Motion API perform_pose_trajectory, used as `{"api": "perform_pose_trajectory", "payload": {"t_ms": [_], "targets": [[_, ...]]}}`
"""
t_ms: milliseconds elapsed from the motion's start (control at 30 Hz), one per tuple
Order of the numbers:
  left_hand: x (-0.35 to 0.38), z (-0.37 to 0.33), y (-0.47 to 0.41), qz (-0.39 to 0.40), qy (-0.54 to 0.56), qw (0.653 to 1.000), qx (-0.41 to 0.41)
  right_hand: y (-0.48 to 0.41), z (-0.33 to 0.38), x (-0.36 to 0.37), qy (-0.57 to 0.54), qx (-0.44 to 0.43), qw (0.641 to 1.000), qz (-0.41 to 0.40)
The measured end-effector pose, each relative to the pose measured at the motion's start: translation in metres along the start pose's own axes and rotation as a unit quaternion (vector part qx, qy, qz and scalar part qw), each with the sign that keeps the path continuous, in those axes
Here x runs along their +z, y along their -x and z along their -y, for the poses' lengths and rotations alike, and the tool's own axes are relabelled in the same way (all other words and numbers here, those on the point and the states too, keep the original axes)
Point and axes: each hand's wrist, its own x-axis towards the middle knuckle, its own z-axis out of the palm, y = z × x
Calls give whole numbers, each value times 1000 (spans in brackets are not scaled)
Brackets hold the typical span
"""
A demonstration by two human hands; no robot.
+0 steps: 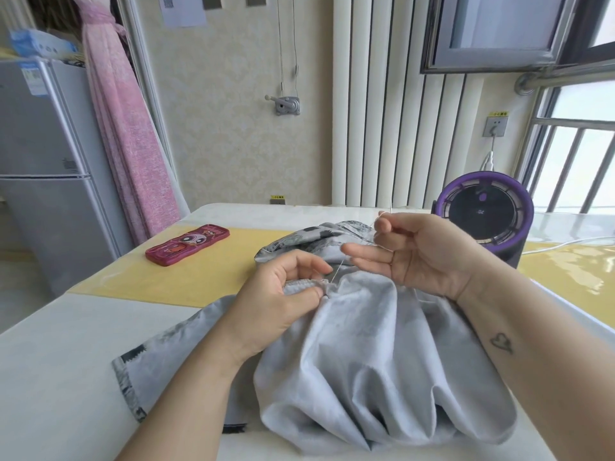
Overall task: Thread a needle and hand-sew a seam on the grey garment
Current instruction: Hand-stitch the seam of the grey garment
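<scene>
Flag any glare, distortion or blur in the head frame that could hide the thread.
Head view: daylight blows out the window panes at right and glares on the glossy table by the purple device; the wide-angle lens bows the table edge and fridge; the garment is sharp, but the thread is faint against grey.

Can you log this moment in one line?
step: stitching | left hand: pinches garment | right hand: holds thread

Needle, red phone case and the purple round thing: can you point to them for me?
needle [337,270]: head view, middle of its thin shaft.
red phone case [187,244]: head view, the cartoon picture on it.
purple round device [483,212]: head view, its dark centre.
</scene>
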Motion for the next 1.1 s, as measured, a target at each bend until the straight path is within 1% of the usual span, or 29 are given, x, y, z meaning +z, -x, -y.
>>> {"api": "perform_pose_trajectory", "payload": {"t_ms": [67,167,233,267,300,367,400,433,567,667,733,800,833,867,933,967,1000,1033,1067,1100], "targets": [[-1,0,-1,-6,-7,1000,-1,-2,-3,-1,24,-17,999,-31],[-3,0,-1,-16,0,1000,-1,0,-1,2,115,-32,991,-56],[-3,-2,-1,-27,8,1000,1,5,3,4,187,-47,980,-52],[-3,-2,0,-32,10,999,2,8,5,5,247,-58,966,-43],[-3,-3,0,-34,11,999,3,11,6,6,336,-64,939,-31],[-4,-3,0,-36,12,999,0,16,5,7,519,-59,853,6],[-5,-2,0,-35,11,999,-1,18,5,7,571,-56,819,15],[-5,-1,0,-35,8,999,-4,18,5,5,597,-52,801,11],[-4,1,-1,-15,-23,999,-26,15,9,-2,658,-61,750,-26],[-2,3,0,-1,-46,998,-32,13,8,-6,707,-53,705,-23],[0,3,0,4,-53,998,-36,16,9,-9,731,-36,681,-13],[1,2,1,5,-64,998,-28,20,14,-11,740,-23,672,-16],[1,1,1,4,-70,997,-21,22,16,-11,736,-30,676,-23],[1,1,1,2,-73,997,-14,22,18,-10,723,-52,688,-33],[1,-1,1,2,-67,998,-8,18,17,-4,669,-119,731,-60],[2,-2,1,3,-61,998,-9,17,15,3,637,-138,756,-65],[2,-3,1,2,-55,998,-10,15,11,9,617,-141,772,-58],[2,-4,1,2,-47,999,-11,14,6,14,618,-133,774,-41],[2,-4,2,1,-40,999,-12,13,0,16,641,-119,758,-19],[2,-5,2,0,-38,999,-11,12,-4,17,671,-103,734,2]]}}
